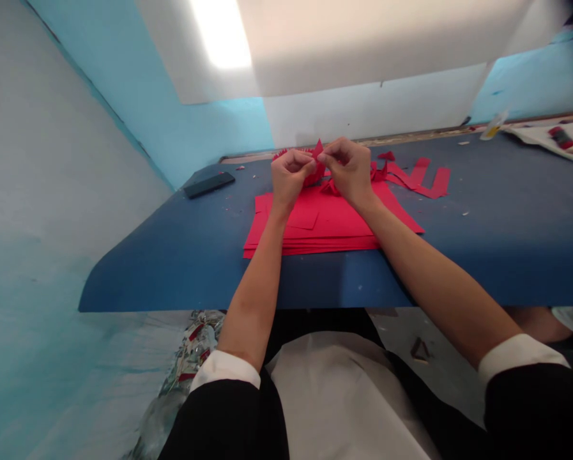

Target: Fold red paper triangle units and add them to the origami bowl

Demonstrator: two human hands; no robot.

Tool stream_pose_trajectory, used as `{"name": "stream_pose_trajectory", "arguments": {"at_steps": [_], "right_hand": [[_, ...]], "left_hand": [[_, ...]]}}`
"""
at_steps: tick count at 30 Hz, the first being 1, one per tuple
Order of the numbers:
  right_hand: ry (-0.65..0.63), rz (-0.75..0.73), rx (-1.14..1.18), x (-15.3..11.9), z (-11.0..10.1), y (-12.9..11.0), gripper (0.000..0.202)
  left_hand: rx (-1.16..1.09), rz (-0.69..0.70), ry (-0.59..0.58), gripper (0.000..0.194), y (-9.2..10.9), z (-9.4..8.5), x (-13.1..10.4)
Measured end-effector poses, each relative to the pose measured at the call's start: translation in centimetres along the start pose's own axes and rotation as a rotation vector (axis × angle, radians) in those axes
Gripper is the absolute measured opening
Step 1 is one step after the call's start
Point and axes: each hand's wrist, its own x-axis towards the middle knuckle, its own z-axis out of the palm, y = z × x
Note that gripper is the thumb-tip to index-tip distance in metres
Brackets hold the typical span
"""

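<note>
Above a stack of red paper sheets (343, 220), my left hand (290, 171) and my right hand (348, 165) face each other with thumb and forefinger pinched. Between their fingertips is a small pointed piece of red paper (319, 148), its tip sticking up. Both hands are closed on it. Behind my left hand shows a red paper piece with a spiky edge (286, 153), partly hidden. Folded red paper bits (330, 187) lie on the stack under my right hand. A smaller loose red sheet (303, 219) rests on top near my left wrist.
Red paper strips (423, 179) lie right of the stack on the blue table (171, 255). A dark phone (209, 184) is at the left. At the back right are a small bottle (494, 126) and a white sheet (530, 136). Litter (190, 351) lies on the floor below.
</note>
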Motion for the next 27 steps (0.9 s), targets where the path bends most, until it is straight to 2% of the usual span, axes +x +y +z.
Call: {"name": "stream_pose_trajectory", "arguments": {"at_steps": [9, 14, 17, 19, 23, 27], "right_hand": [[0.032, 0.001, -0.031, -0.3, 0.3, -0.2, 0.037], [0.000, 0.017, 0.013, -0.3, 0.4, -0.6, 0.034], [-0.005, 0.032, 0.050, -0.2, 0.5, -0.5, 0.034], [0.023, 0.027, 0.088, -0.2, 0.7, -0.3, 0.035], [0.056, 0.037, 0.119, -0.1, 0.8, -0.1, 0.041], [0.029, 0.085, 0.104, 0.0, 0.6, 0.0, 0.048]], "left_hand": [[0.042, -0.045, 0.022, 0.045, -0.2, 0.0, -0.1], [0.040, -0.061, 0.046, 0.037, -0.4, -0.3, 0.0], [0.048, -0.100, 0.020, 0.032, -0.2, -0.2, -0.1], [0.025, -0.126, -0.002, 0.036, 0.1, -0.1, -0.2], [-0.068, -0.134, -0.005, 0.057, 0.6, 0.4, -0.4], [-0.121, -0.128, -0.028, 0.056, 0.8, 0.4, -0.5]]}}
